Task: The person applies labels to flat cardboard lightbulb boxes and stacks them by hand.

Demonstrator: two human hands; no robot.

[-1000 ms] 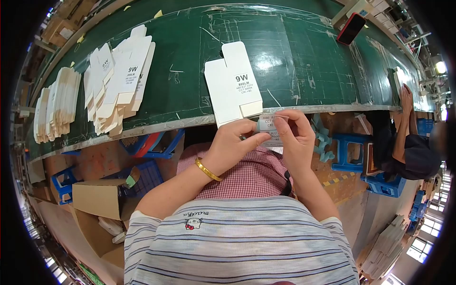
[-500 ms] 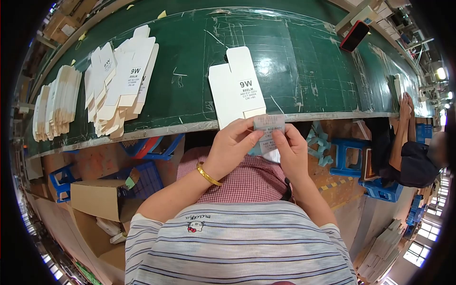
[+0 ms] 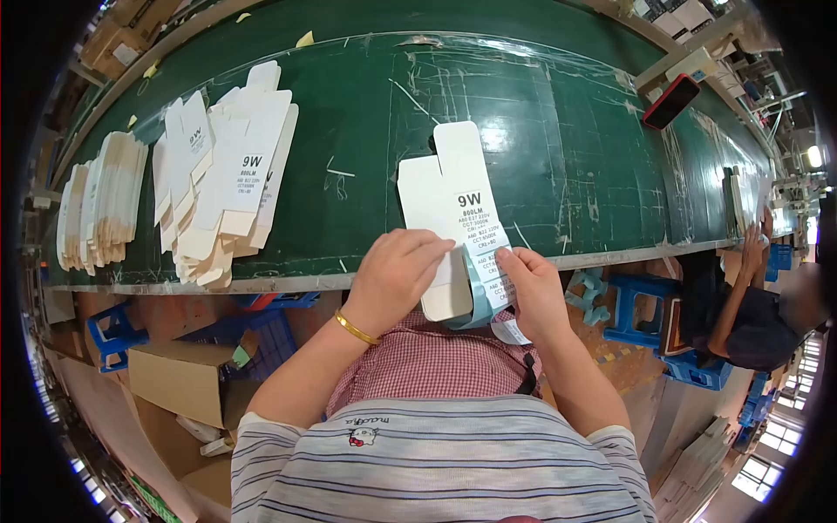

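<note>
Fingertips of the right hand [image 3: 539, 288] pinch a label strip [image 3: 499, 292], newly brought onto the flat box [image 3: 425, 200] at twelve o'clock, so they meet; left hand [image 3: 394, 272] (gold bangle [image 3: 356, 329] behind) overlaps the box, fingers together, grip unclear.

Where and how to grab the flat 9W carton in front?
Probably by its near end, from the wearer's side: the carton lies flat on the table, but that end juts past the edge, leaving room for thumb above, fingers beneath. Keep left of the label strip.
</note>
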